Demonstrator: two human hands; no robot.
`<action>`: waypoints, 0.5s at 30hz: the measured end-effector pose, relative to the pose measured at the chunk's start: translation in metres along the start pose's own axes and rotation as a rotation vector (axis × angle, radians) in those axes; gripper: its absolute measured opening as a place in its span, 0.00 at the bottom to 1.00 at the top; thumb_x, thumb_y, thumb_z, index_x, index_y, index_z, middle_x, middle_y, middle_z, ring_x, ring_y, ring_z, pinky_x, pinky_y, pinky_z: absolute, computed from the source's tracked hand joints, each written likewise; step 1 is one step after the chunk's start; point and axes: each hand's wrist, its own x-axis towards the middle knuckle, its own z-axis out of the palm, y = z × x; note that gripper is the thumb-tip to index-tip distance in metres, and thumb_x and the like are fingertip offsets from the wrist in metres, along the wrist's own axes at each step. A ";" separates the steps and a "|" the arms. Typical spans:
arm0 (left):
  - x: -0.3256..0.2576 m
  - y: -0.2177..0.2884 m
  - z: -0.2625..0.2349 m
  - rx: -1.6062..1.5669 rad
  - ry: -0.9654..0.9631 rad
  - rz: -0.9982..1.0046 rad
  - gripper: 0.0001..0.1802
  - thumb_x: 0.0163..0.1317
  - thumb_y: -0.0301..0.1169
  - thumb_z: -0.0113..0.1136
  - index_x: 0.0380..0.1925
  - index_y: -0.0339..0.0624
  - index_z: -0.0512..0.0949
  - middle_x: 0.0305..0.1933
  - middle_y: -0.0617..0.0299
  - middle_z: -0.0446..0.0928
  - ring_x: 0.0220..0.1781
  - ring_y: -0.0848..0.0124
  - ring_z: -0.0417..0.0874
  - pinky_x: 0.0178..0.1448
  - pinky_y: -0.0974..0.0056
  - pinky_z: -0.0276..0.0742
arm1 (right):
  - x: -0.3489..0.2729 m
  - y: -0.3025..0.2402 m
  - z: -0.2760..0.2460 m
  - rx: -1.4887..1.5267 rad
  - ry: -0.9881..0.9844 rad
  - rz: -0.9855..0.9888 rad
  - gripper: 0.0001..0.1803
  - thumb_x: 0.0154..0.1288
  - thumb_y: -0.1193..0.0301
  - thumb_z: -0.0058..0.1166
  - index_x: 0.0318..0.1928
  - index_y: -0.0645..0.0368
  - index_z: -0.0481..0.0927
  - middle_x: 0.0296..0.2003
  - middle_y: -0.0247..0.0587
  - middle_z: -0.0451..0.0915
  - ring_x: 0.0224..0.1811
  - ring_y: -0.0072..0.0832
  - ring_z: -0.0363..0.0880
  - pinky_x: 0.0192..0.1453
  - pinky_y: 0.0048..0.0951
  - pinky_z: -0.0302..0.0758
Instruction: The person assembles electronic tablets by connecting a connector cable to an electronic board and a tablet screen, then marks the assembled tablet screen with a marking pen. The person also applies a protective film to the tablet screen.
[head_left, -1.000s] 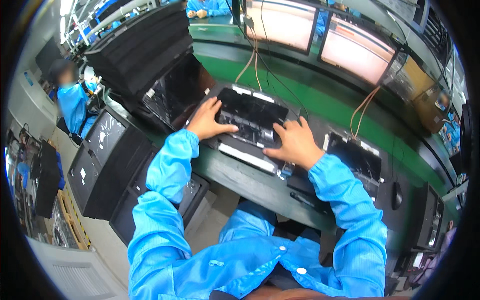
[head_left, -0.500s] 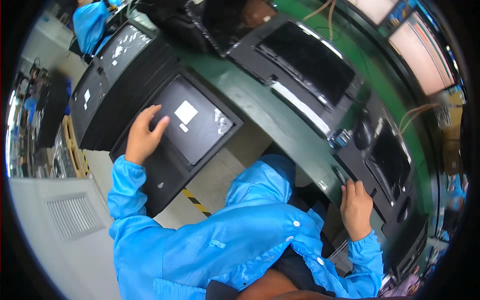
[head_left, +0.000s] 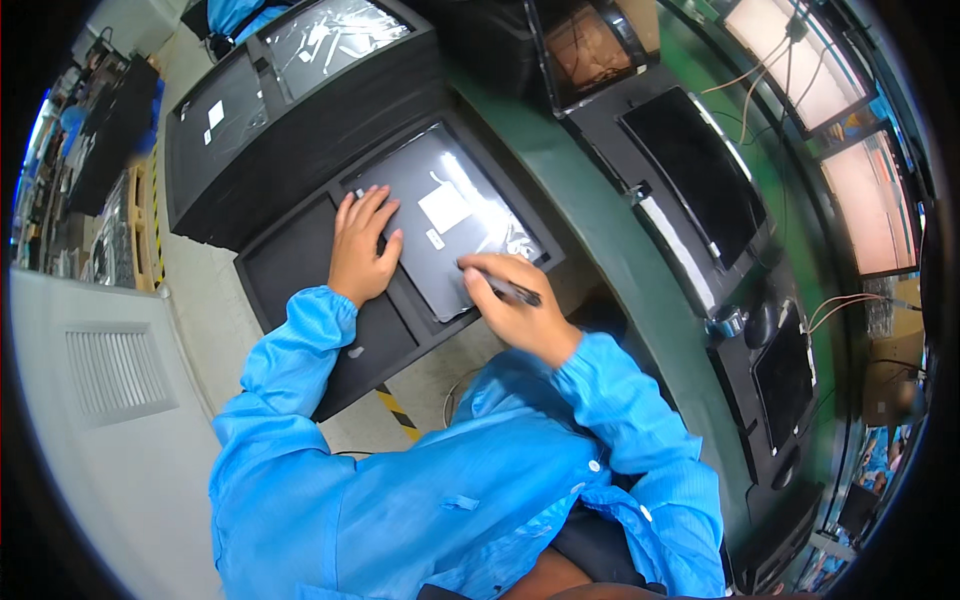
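Note:
A flat dark panel in a clear plastic bag (head_left: 450, 215), with small white labels on it, lies on top of a black stack. My left hand (head_left: 362, 250) rests flat on its left edge, fingers spread. My right hand (head_left: 515, 300) presses on the panel's near right corner and is closed around a black pen (head_left: 512, 290). Both arms are in blue sleeves.
A black tray stack (head_left: 300, 260) sits under the panel. Taller black stacks (head_left: 290, 110) stand behind. A green workbench (head_left: 610, 250) at the right carries dark screens (head_left: 700, 170), a black mouse (head_left: 762, 325) and lit monitors (head_left: 800, 50). Grey floor with yellow-black tape (head_left: 395, 410) lies below.
My view has turned left toward the stack. My right hand has left the bench edge and come onto the bagged panel with a pen. My left hand has shifted to the panel's left edge.

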 end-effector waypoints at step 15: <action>-0.004 -0.001 -0.005 0.025 -0.027 0.003 0.25 0.68 0.32 0.59 0.64 0.38 0.78 0.74 0.49 0.71 0.80 0.51 0.66 0.86 0.43 0.48 | 0.019 0.013 0.025 0.179 -0.074 0.275 0.12 0.74 0.64 0.58 0.49 0.58 0.87 0.36 0.40 0.89 0.39 0.33 0.86 0.48 0.36 0.80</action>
